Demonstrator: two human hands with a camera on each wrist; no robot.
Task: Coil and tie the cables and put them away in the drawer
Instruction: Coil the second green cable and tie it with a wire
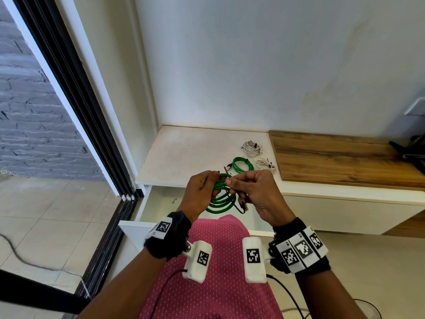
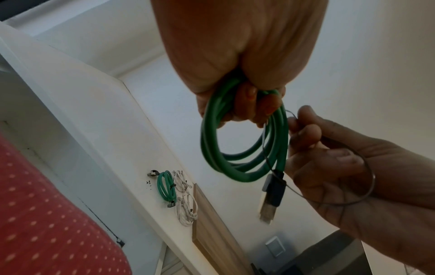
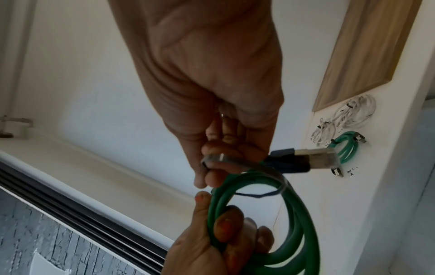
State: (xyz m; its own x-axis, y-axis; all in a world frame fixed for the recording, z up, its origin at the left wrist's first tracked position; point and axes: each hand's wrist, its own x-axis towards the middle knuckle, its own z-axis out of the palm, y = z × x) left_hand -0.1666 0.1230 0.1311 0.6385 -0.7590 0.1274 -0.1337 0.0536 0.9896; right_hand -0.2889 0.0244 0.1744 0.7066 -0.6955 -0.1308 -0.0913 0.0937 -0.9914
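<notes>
Head view: white table (image 1: 184, 153) is running along the wall, wood panel (image 1: 345, 157) sitting on its right part, open drawer (image 1: 158, 203) sticking out below the front edge toward the person. Three tied coils are lying flat on the table near the panel: green coil (image 1: 242, 164), white coil (image 1: 251, 148) behind it, second white coil (image 1: 265, 164) to its right. Left hand (image 1: 201, 192) is holding the green cable (image 1: 222, 199) in the air over the drawer, fingers curling round the top of the loops; the coil is hanging roughly upright, long axis top to bottom. Its plug (image 2: 270, 197) is dangling at the bottom, pointing down. Right hand (image 1: 257, 194) is pinching a thin dark tie (image 2: 367, 186) between thumb and fingertips, just beside the coil's right side; the tie is looping around the strands.
</notes>
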